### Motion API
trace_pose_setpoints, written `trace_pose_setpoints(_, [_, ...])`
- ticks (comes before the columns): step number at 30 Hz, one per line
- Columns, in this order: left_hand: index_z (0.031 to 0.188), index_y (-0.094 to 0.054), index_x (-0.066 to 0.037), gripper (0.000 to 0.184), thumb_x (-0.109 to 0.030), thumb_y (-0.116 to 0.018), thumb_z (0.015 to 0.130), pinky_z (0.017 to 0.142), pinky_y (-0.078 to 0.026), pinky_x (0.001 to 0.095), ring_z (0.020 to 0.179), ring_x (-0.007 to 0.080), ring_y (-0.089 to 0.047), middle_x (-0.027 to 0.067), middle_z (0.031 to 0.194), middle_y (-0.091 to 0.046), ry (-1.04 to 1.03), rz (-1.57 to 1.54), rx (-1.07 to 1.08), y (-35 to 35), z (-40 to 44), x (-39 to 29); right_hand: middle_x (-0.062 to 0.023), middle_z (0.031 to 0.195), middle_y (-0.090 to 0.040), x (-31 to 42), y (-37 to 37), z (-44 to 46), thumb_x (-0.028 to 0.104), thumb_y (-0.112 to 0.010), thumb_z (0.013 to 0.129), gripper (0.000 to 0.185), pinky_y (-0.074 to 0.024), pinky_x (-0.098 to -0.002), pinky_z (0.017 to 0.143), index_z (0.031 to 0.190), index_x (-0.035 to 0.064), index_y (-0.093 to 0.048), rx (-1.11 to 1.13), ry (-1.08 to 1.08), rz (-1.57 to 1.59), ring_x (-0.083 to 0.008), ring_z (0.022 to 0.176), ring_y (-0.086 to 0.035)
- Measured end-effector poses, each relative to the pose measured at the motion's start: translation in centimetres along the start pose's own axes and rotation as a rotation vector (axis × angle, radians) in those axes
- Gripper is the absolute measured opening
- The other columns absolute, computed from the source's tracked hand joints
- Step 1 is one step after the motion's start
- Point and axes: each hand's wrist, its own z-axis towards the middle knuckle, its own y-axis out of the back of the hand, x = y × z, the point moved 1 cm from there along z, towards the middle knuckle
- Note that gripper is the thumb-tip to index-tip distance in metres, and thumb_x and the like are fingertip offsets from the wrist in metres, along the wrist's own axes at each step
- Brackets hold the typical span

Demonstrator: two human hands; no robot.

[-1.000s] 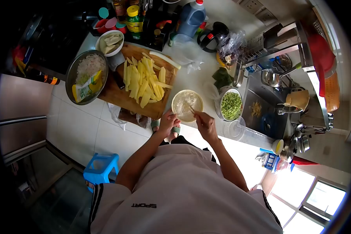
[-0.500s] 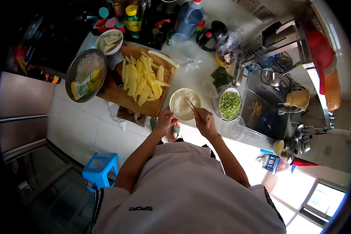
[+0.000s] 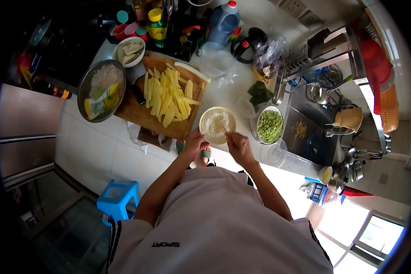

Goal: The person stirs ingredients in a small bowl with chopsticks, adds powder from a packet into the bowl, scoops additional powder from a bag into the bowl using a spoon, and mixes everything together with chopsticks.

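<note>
A round bowl [image 3: 218,139] of pale, thick mixture stands at the counter's front edge. My left hand [image 3: 195,144] grips its lower left rim. On the rim's lower right side, my right hand [image 3: 240,147] is closed on a thin utensil, mostly hidden now, whose tip reaches into the mixture. Left of the bowl, yellow strips [image 3: 166,98] are heaped on a wooden cutting board [image 3: 134,114], beside a knife [image 3: 137,92]. A bowl of chopped green pieces [image 3: 270,124] is to the right.
At the left a metal bowl [image 3: 82,98] holds a yellow packet. A white bowl [image 3: 135,62] with pale chunks sits behind the board. Leafy greens [image 3: 259,92], a clear plastic lid [image 3: 274,153] and the sink [image 3: 301,109] lie right. A blue stool [image 3: 116,198] is on the floor.
My right hand has shifted slightly down, and the utensil has swung from the bowl's middle toward the near rim. My left hand stays on the bowl.
</note>
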Motion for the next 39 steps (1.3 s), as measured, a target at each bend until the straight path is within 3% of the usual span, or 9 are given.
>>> trace_pose_setpoints(3, [0.138,-0.036,-0.01,0.047,-0.011,-0.052,0.094,0.079,-0.056,0.0334,0.092,0.0204,-0.063,0.0108,0.112,-0.058,0.034,0.012,-0.008,-0.4,-0.2,-0.2,-0.0192,0.073,-0.062,1.6,-0.8,0.0,-0.003,-0.06,0.082,0.009,-0.0462,-0.033,0.052,0.09,-0.0038,-0.063,0.074,-0.067,0.082,-0.0265,0.058,-0.061])
trace_pose_setpoints(7, [0.138,-0.036,-0.01,0.047,-0.01,-0.051,0.094,0.078,-0.056,0.0328,0.092,0.0201,-0.063,0.0106,0.112,-0.058,0.025,-0.009,0.001,0.2,-0.4,0.2,-0.0226,0.077,-0.062,0.9,0.9,0.1,-0.003,-0.057,0.082,0.011,-0.0488,-0.0399,0.061,0.092,-0.0055,-0.061,0.093,-0.161,0.009,-0.0386,0.068,-0.061])
trace_pose_setpoints(10, [0.138,-0.035,-0.01,0.048,-0.01,-0.052,0.093,0.079,-0.056,0.0326,0.092,0.0202,-0.063,0.0116,0.112,-0.058,0.03,-0.025,0.007,-0.2,-0.1,0.0,-0.0225,0.077,-0.062,2.2,-0.2,0.5,-0.003,-0.057,0.082,0.011,-0.049,-0.0386,0.062,0.091,-0.0057,-0.061,0.126,-0.124,0.078,-0.0369,0.068,-0.062])
trace_pose_setpoints(12, [0.138,-0.035,-0.009,0.049,-0.01,-0.053,0.093,0.078,-0.057,0.0325,0.093,0.0204,-0.063,0.0119,0.111,-0.058,0.033,-0.043,0.007,0.1,-0.1,0.2,-0.0168,0.074,-0.063,0.2,-0.1,1.2,-0.003,-0.062,0.082,0.01,-0.0456,-0.0303,0.052,0.092,-0.0038,-0.064,0.0,-0.082,0.124,-0.0219,0.055,-0.059])
trace_pose_setpoints(20, [0.138,-0.035,-0.008,0.05,-0.01,-0.054,0.092,0.077,-0.057,0.0325,0.091,0.0211,-0.064,0.0121,0.11,-0.058,0.042,-0.044,-0.024,0.3,-0.3,0.6,-0.0176,0.078,-0.065,-0.1,0.7,0.7,0.0,-0.061,0.083,0.01,-0.0485,-0.0303,0.054,0.09,-0.0054,-0.064,0.098,-0.176,-0.026,-0.0185,0.064,-0.064])
trace_pose_setpoints(24, [0.138,-0.034,-0.01,0.049,-0.009,-0.052,0.093,0.079,-0.056,0.033,0.096,0.0221,-0.063,0.0113,0.113,-0.057,0.044,-0.051,-0.003,0.6,0.5,0.8,-0.0144,0.076,-0.065,0.9,-0.9,0.1,-0.002,-0.06,0.083,0.01,-0.0458,-0.025,0.053,0.092,-0.0055,-0.064,0.087,-0.027,0.065,-0.0129,0.061,-0.059])
trace_pose_setpoints(26, [0.138,-0.035,-0.01,0.048,-0.009,-0.052,0.093,0.08,-0.056,0.033,0.097,0.0221,-0.062,0.011,0.114,-0.057,0.053,-0.024,-0.009,0.4,0.0,0.4,-0.0134,0.077,-0.066,-1.1,0.0,0.5,-0.003,-0.06,0.084,0.009,-0.0469,-0.0257,0.054,0.091,-0.0055,-0.064,0.103,-0.283,0.137,-0.0128,0.064,-0.06])
trace_pose_setpoints(28, [0.138,-0.035,-0.01,0.047,-0.009,-0.052,0.093,0.08,-0.056,0.0329,0.097,0.0219,-0.062,0.0108,0.115,-0.056,0.051,0.001,-0.008,-0.1,0.2,-0.3,-0.0134,0.076,-0.065,-0.3,0.0,-0.7,-0.003,-0.06,0.084,0.009,-0.047,-0.0251,0.054,0.091,-0.0057,-0.064,0.044,-0.107,0.073,-0.0144,0.063,-0.06])
trace_pose_setpoints(39, [0.139,-0.035,-0.009,0.05,-0.008,-0.053,0.092,0.074,-0.058,0.0323,0.085,0.0202,-0.064,0.012,0.105,-0.06,0.015,-0.056,0.001,0.3,0.4,0.4,-0.0141,0.074,-0.065,0.4,-0.4,1.1,-0.002,-0.059,0.084,0.01,-0.0478,-0.0267,0.055,0.092,-0.0048,-0.065,0.073,-0.198,0.112,-0.0161,0.061,-0.061])
